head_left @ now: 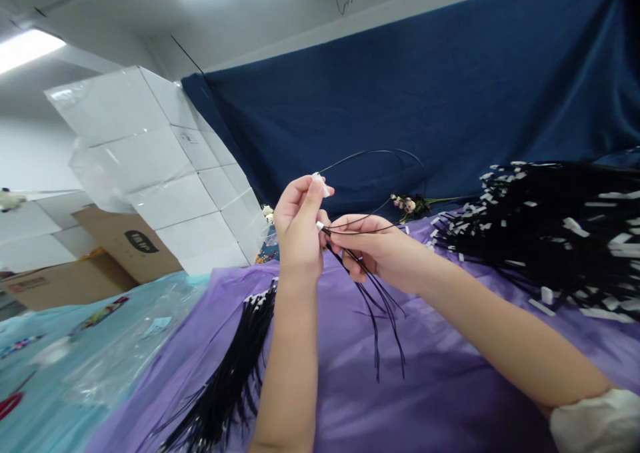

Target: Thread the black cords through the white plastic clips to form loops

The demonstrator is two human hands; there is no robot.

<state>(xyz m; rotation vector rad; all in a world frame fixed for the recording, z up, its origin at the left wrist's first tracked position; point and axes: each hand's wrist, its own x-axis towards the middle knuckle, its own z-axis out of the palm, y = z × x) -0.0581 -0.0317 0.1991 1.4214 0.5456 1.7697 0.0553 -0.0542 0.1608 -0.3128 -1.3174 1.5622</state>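
Observation:
My left hand (300, 230) is raised in the middle of the view, thumb and forefinger pinching a small white tag (321, 186). From that tag a thin black cord (367, 152) loops up and to the right. Close beside it, my right hand (377, 246) is closed on several thin black cords (385, 301), whose loose ends hang below the fingers. A white end piece (320, 226) of these cords shows between both hands. Some right fingertips are hidden behind the cords.
A bundle of black cords (233, 366) lies left on the purple cloth (420, 386). To the right is a large heap of white-tagged black cords (545, 226). White boxes (165, 166), an open carton (127, 243) and a blue curtain (400, 100) stand behind. Artificial flowers (410, 204) lie at the back.

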